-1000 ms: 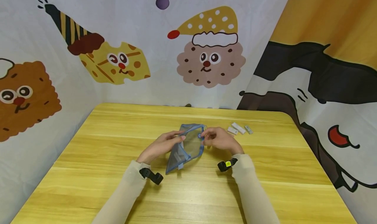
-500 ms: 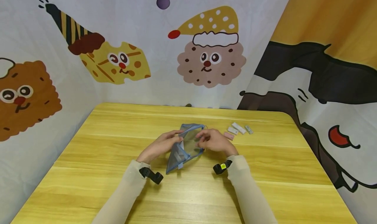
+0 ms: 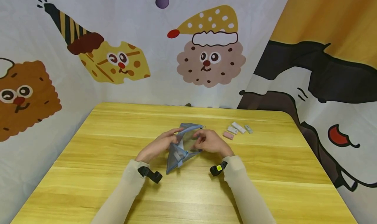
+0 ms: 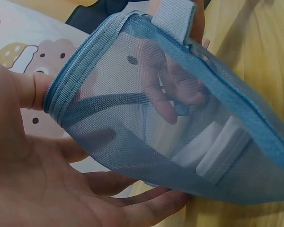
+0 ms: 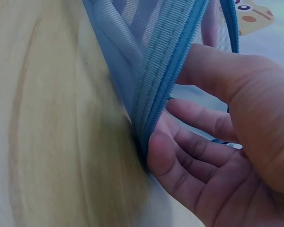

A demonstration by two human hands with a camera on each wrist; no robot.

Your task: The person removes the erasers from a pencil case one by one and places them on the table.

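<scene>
A blue mesh zip pouch (image 3: 176,153) stands tilted on the table, its zipped mouth spread apart. My left hand (image 3: 161,144) grips its left rim, thumb on one side of the mesh and fingers on the other. Through the mesh, pale block-shaped pieces (image 4: 222,149) show inside. My right hand (image 3: 210,141) reaches into the mouth from the right, fingers loosely bent. In the right wrist view, the zipper edge (image 5: 168,71) passes in front of the thumb tip, and the little finger lies against its lower end. I see nothing pinched between those fingers, though mesh partly hides them.
Beyond my right hand lie a pink block (image 3: 228,135), two white blocks (image 3: 238,128) and a small grey-green block (image 3: 248,129). The wooden table (image 3: 97,145) meets a cartoon-printed cloth at its back edge.
My right hand has moved left from the pouch's right rim into its mouth, uncovering the pink block. The left hand keeps its grip, and the pouch shifts only slightly.
</scene>
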